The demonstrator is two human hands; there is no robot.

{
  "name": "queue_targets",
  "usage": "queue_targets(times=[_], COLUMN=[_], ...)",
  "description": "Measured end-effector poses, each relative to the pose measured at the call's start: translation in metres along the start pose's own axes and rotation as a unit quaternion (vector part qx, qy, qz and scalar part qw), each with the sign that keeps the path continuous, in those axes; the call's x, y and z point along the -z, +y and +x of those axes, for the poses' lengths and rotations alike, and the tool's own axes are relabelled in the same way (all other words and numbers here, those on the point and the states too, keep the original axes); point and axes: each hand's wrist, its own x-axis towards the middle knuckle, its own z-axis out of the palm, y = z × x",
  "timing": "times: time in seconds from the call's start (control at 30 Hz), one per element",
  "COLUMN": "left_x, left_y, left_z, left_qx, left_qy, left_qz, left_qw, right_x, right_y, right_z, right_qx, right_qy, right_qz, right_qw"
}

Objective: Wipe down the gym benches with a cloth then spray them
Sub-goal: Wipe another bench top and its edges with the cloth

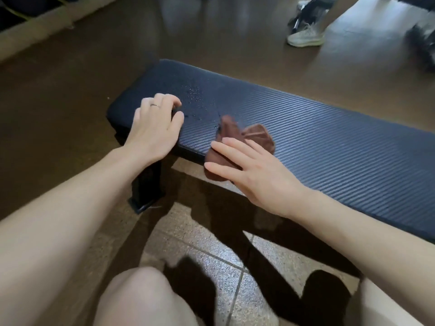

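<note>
A long dark blue ribbed gym bench (329,142) runs from the left middle to the right edge. Water droplets (195,94) speckle its left end. A crumpled brown cloth (249,135) lies at the bench's near edge. My right hand (249,170) lies flat on the cloth with its fingers stretched out, pressing it down. My left hand (155,128), with a ring on one finger, rests on the bench's left end with its fingers curled. Something dark shows between its thumb and fingers; I cannot tell whether it is an object or the bench.
The bench's black leg (147,187) stands on the tiled floor (211,252) in front of my bare knee (141,295). Another person's leg and pale sneaker (306,36) stand beyond the bench at the top right. A low ledge (35,31) runs along the top left.
</note>
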Motion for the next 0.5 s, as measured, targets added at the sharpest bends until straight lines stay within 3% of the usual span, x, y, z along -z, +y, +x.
queue_targets(times=[0.2, 0.5], left_x=[0.008, -0.007], left_y=[-0.045, -0.051], left_z=[0.033, 0.035], left_qx=[0.049, 0.069], left_qy=[0.022, 0.068], left_qz=[0.081, 0.085], left_qw=[0.995, 0.992], right_x=[0.017, 0.0], right_y=[0.027, -0.006], right_z=[-0.111, 0.067], right_qx=[-0.051, 0.029], right_qy=[-0.04, -0.037], right_qz=[0.022, 0.017], right_qw=[0.998, 0.999])
